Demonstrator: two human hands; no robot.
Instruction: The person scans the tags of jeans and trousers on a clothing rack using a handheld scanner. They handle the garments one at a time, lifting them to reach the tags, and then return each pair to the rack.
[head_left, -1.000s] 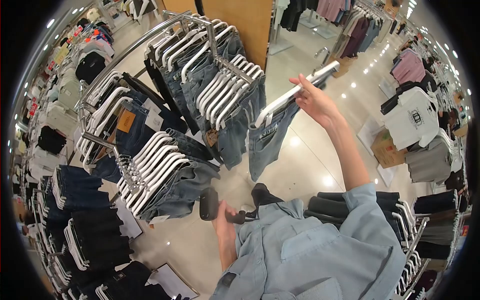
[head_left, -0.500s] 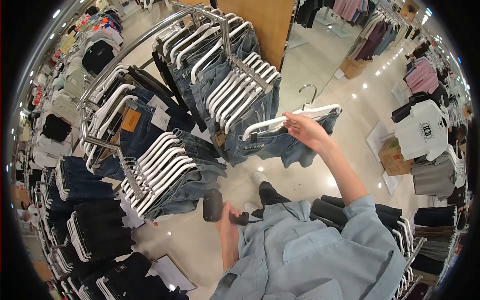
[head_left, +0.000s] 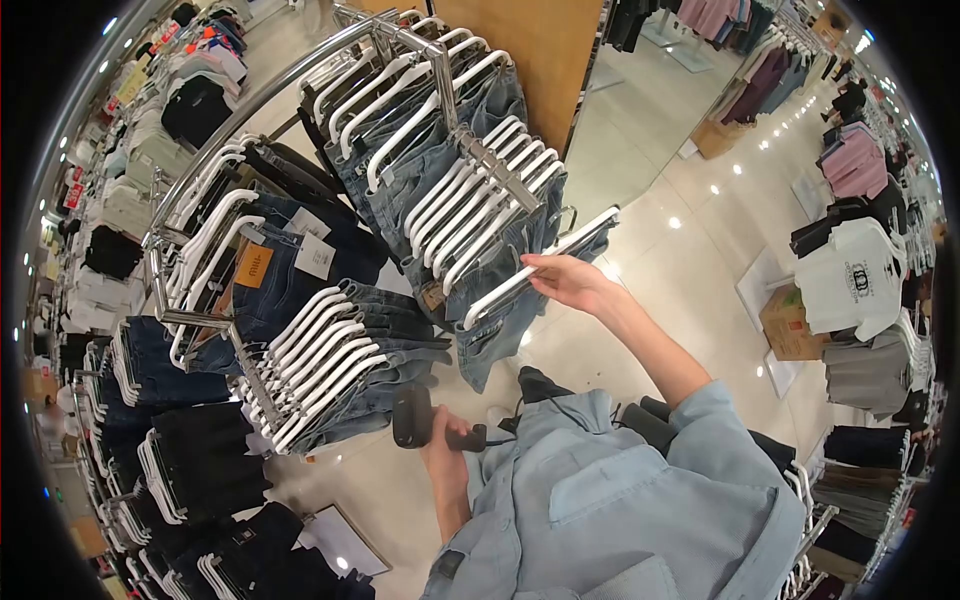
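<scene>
My right hand [head_left: 572,282] grips a white hanger [head_left: 500,292] with blue denim [head_left: 492,348] hanging from it. The hanger is tilted, close to the right end of a row of white hangers [head_left: 480,215] holding jeans on a chrome arm. Low in the middle, my left hand [head_left: 445,440] is closed around a black handheld device [head_left: 411,417], just right of another row of white hangers with denim [head_left: 325,360].
A chrome rack [head_left: 270,92] curves over the upper left, with dark jeans and a tan label [head_left: 253,265]. At right are a cardboard box [head_left: 790,322] on the floor and a white T-shirt [head_left: 850,275]. Black garments [head_left: 210,450] hang at lower left.
My right hand has moved left with the hanger and denim, closer to the row on the chrome arm. The hanger has turned to a steeper angle. My left hand has shifted slightly left.
</scene>
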